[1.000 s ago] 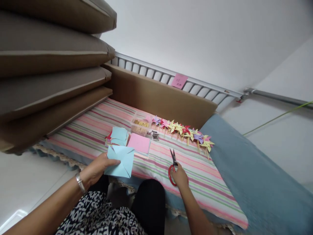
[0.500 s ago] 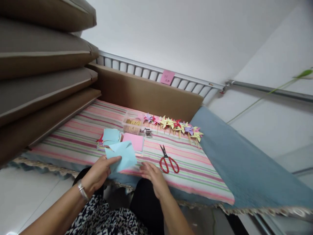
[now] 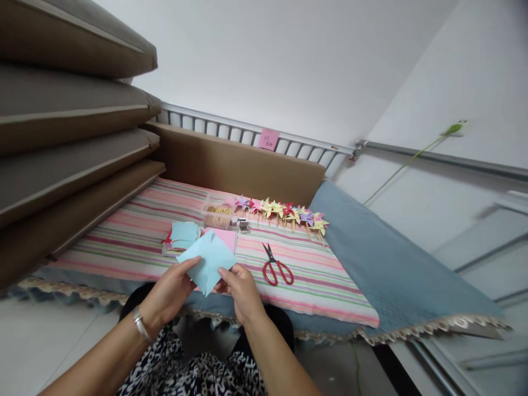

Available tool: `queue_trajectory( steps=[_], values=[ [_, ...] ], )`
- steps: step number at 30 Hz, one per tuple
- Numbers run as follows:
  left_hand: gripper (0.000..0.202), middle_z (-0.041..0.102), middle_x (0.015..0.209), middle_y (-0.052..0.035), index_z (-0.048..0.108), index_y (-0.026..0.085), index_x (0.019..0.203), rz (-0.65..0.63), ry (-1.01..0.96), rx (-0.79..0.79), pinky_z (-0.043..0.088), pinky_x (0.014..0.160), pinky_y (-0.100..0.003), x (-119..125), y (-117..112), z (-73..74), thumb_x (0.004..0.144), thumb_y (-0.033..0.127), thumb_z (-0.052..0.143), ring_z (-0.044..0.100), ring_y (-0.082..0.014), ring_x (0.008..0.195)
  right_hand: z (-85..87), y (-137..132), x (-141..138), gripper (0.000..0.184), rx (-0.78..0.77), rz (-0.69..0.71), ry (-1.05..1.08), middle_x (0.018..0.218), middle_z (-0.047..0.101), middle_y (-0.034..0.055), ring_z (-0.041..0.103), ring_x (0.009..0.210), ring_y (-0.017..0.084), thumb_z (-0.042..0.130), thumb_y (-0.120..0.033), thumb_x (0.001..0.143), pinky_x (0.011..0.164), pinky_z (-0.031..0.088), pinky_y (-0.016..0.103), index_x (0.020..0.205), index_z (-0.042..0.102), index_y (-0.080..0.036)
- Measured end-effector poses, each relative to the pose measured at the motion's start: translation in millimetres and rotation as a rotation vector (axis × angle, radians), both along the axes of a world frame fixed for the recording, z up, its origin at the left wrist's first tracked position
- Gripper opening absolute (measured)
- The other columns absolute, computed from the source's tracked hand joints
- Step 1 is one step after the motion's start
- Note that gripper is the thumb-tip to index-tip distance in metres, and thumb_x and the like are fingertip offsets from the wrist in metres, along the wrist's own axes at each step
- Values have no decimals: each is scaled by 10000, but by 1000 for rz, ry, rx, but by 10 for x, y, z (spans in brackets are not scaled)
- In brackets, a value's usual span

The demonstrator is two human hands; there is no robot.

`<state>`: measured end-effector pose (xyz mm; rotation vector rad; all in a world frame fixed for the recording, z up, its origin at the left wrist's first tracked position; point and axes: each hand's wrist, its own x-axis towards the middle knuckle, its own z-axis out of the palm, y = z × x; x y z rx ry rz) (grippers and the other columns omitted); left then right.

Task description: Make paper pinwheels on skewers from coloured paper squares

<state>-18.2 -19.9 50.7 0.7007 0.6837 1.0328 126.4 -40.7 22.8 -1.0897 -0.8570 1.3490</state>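
Observation:
A light blue square of paper [image 3: 211, 257] with slits cut in from its corners is held up over the table's front edge. My left hand [image 3: 176, 287] pinches its left side, thumb on top. At its lower right, my right hand [image 3: 241, 289] grips the sheet between thumb and fingers. Behind it lie a stack of coloured paper [image 3: 183, 233], blue on top, and a pink paper sheet [image 3: 226, 238], partly covered by the held square. Red-handled scissors [image 3: 276, 267] rest to the right of my right hand, blades pointing away.
A clear plastic box [image 3: 217, 213] of small sticks stands farther back, beside a small container [image 3: 243, 225]. Several paper pinwheels [image 3: 277, 209] on sticks lie in a row. Large cushions [image 3: 74, 148] are stacked at left, and a brown board [image 3: 235, 159] stands behind the striped cloth [image 3: 322, 291].
My right hand has come in from the right and taken hold of the blue paper. The paper has turned so that a corner points toward me. The camera view has shifted slightly.

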Motion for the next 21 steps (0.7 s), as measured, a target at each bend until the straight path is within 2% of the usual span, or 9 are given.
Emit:
queue_trajectory(
  steps=[7, 10, 12, 14, 16, 18, 21],
  values=[
    [375, 695, 912, -96, 629, 109, 997, 110, 107, 24, 501, 620, -270, 110, -61, 22, 656, 224, 737, 615, -182, 707, 87, -33, 77, 253, -10, -5, -114, 497, 595, -5, 569, 453, 128, 654, -370, 668, 479, 445, 233, 731, 569, -140],
    [402, 695, 928, -107, 630, 109, 997, 154, 99, 13, 506, 615, -266, 107, -89, 29, 629, 209, 755, 625, -190, 712, 103, -75, 80, 230, 30, -54, -179, 595, 611, -1, 593, 534, 148, 627, -334, 698, 536, 478, 267, 834, 576, -156],
    [427, 695, 938, -108, 628, 112, 1010, 189, 89, 1, 512, 620, -265, 94, -99, 38, 613, 191, 763, 631, -193, 723, 130, -157, 72, 280, 170, -185, -345, 807, 646, 39, 618, 717, 173, 613, -278, 727, 676, 501, 312, 984, 566, -176],
    [427, 694, 949, -107, 628, 114, 1016, 207, 71, 9, 518, 626, -263, 77, -103, 43, 616, 179, 760, 634, -193, 735, 157, -272, 59, 338, 431, -348, -646, 1048, 609, 84, 578, 955, 208, 580, -210, 769, 859, 462, 380, 1104, 540, -198],
    [397, 695, 941, -110, 634, 109, 1003, 201, 52, 19, 519, 609, -261, 62, -105, 43, 630, 176, 751, 635, -190, 722, 170, -389, 38, 355, 700, -435, -958, 1205, 532, 107, 486, 1126, 235, 536, -146, 804, 968, 393, 441, 1152, 536, -215],
    [369, 699, 914, -110, 639, 105, 991, 182, 36, 13, 514, 577, -259, 53, -107, 38, 642, 170, 741, 634, -188, 695, 159, -480, 10, 369, 845, -415, -1148, 1301, 457, 103, 397, 1226, 247, 507, -86, 812, 1013, 353, 469, 1148, 552, -233],
    [329, 704, 896, -98, 648, 112, 967, 158, -4, -2, 516, 574, -257, 62, -116, 34, 651, 151, 731, 636, -188, 698, 108, -543, -36, 397, 894, -349, -1289, 1380, 371, 87, 308, 1296, 260, 482, -35, 804, 1026, 349, 487, 1127, 575, -246]
  ],
)
